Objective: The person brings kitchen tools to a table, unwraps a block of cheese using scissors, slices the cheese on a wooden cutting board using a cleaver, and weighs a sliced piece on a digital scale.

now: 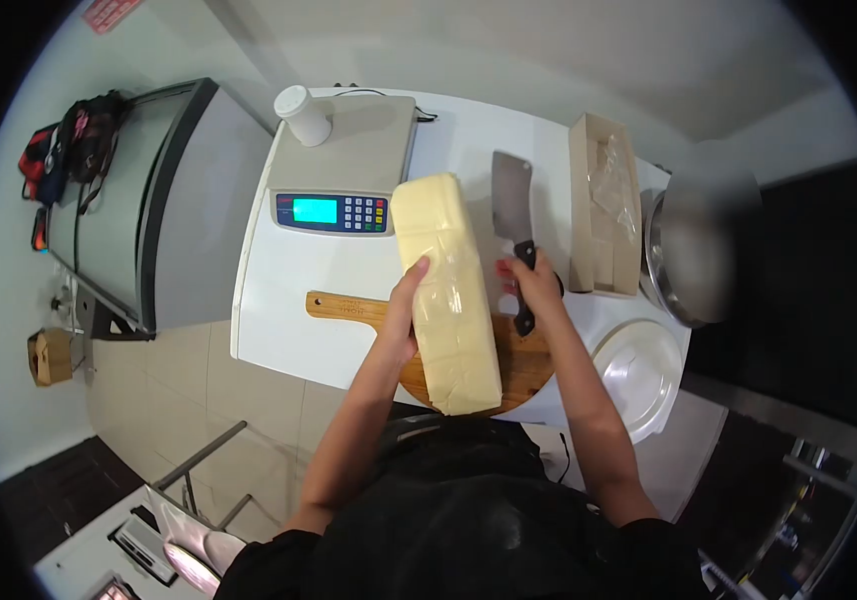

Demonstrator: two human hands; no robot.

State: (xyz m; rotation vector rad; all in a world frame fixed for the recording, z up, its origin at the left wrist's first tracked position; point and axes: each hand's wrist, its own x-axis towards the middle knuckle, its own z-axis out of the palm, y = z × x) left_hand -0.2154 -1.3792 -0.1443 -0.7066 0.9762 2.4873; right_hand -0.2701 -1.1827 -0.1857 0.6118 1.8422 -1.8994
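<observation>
A long pale-yellow block [446, 300] in clear wrap lies lengthwise over a round wooden board [529, 365], whose handle points left. My left hand [407, 315] grips the block's left side, thumb on top. To the right of the block, my right hand [537, 285] is closed around the black handle of a cleaver [514, 205]. Its broad blade points away from me, above the white table, apart from the block.
Behind the board is a digital scale [349, 165] with a white cup [304, 115] on it. An open cardboard box [604, 210] holding clear plastic, a metal bowl [689, 255] and a round lid [639, 375] are at the right.
</observation>
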